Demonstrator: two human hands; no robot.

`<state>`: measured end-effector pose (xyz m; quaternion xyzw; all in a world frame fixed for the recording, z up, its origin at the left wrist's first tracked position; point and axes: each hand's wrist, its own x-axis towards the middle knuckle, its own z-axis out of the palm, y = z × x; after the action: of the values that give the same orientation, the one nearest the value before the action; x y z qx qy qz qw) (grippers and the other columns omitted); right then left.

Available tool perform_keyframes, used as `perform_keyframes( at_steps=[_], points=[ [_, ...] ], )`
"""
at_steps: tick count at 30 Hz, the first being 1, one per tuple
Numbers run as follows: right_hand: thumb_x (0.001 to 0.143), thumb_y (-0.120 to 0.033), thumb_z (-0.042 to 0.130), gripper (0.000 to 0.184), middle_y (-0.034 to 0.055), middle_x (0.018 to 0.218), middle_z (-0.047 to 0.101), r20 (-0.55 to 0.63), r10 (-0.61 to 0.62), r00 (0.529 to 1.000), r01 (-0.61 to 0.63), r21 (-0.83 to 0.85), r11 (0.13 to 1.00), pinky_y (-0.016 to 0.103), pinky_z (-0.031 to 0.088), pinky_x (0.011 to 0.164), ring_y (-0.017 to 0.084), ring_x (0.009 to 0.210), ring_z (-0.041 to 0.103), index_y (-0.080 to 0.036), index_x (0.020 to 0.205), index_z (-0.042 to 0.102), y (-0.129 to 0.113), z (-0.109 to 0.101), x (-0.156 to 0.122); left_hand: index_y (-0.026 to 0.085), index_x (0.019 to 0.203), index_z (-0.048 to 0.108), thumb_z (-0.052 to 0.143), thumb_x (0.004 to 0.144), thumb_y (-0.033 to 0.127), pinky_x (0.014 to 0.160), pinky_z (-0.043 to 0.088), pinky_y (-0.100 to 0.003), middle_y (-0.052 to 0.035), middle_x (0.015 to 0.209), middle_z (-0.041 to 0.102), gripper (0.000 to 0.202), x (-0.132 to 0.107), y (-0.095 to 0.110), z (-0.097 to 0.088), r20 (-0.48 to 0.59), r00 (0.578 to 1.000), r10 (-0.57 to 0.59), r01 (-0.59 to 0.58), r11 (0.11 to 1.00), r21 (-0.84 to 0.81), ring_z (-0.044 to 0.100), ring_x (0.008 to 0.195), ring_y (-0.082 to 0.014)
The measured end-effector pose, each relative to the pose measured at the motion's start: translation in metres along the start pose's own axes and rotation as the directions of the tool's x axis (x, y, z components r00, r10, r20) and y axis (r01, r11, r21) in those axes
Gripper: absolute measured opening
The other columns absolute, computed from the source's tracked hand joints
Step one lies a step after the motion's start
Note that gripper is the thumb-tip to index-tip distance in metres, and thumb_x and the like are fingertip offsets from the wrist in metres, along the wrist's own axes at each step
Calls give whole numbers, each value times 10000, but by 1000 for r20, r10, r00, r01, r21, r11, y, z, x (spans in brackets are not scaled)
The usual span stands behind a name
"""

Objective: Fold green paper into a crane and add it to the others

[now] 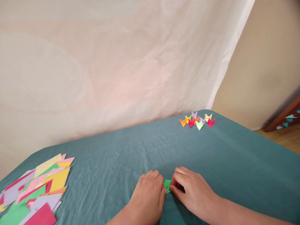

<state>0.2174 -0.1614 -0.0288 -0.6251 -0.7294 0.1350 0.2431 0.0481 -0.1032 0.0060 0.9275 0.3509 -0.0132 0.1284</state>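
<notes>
Between my two hands is a small folded piece of green paper (pixel 167 185), low in the middle of the view. My left hand (pixel 150 193) is closed on its left edge, with the thumb pressed along it and the fingers curled. The right edge is pinched between the thumb and fingers of my right hand (pixel 191 190). Much of the paper is hidden behind my fingers, so its exact folded shape cannot be made out.
Loose sheets of coloured paper (pixel 35 190) lie spread over the left side of the green-covered table (pixel 112 162). Several small folded paper birds (pixel 199 125) stand in a group near the far right corner. A pale cloth (pixel 140 62) hangs behind the table.
</notes>
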Motion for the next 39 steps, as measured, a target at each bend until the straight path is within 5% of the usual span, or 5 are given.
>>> perform_keyframes(
  at_steps=[9,16,24,39],
  points=[
    [853,-85,564,123,-25,772,584,13,-65,998,64,58,996,234,372,662,127,743,537,-192,793,559,-1,-13,-4,216,904,525,433,877,154,773,376,-317,-22,909,562,114,-2,-3,-5,-3,998,59,-59,994,-88,502,863,-200],
    [918,-149,462,196,16,736,619,148,-348,926,366,-119,923,287,367,641,162,708,558,-212,939,647,-3,-25,-8,213,879,528,418,884,138,763,368,-308,-21,897,558,133,-2,-5,0,-31,997,65,-68,992,-103,499,857,-197],
    [899,-146,479,218,28,805,663,263,-303,916,366,-234,901,313,382,655,187,738,597,-202,1060,614,-5,-26,-12,218,877,555,458,866,126,769,363,-292,-8,892,577,134,-1,-8,-2,-29,997,78,-82,979,-188,510,868,-184],
    [841,-122,528,250,27,751,683,227,-326,918,380,-262,887,305,397,633,181,676,624,-193,1061,624,-12,-22,-16,211,862,594,564,807,136,777,337,-278,9,878,598,97,1,-12,-5,-9,999,44,-44,953,-298,517,869,-167]
  ],
)
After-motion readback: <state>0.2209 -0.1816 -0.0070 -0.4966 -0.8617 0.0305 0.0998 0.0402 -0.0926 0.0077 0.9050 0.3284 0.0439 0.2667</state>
